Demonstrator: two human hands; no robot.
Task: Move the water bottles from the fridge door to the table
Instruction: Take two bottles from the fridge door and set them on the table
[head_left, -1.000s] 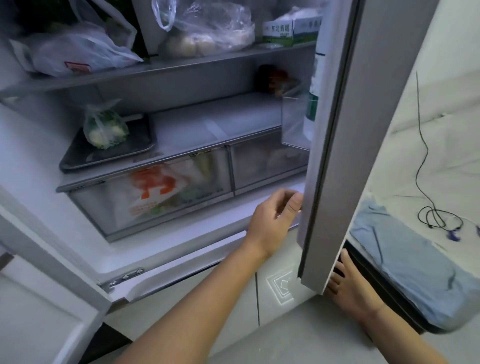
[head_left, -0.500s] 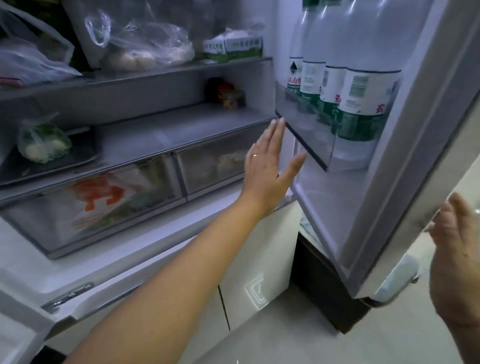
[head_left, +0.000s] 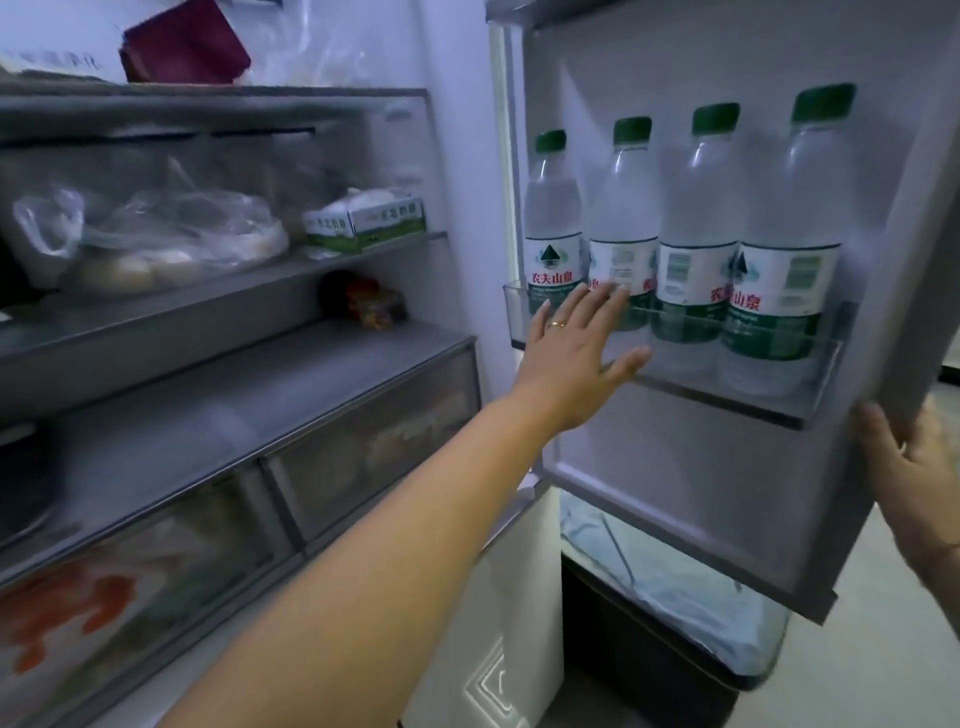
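While the fridge door (head_left: 701, 493) stands open, the left hand (head_left: 576, 353) is stretched out in front of the clear door shelf (head_left: 727, 384), with its fingers (head_left: 597, 306) spread apart and holding nothing. The fingertips lie over the lower labels of the two nearest water bottles (head_left: 691, 244), but I cannot tell if they really touch the plastic or only the shelf's front rim. A gold ring (head_left: 558, 325) is on one finger. Four bottles stand upright in a row on this shelf, just beyond and to the right of the hand — all with green caps and white-and-green labels with red characters, each one touching or almost touching the next. The right hand (head_left: 914, 467) is far to the right and lower, its fingers curled around the outer edge of the door. To the left of the left hand are the inner shelves, where a green-and-white carton (head_left: 363, 223) and some food in a plastic bag (head_left: 171, 239) rest — well apart from the bottles.
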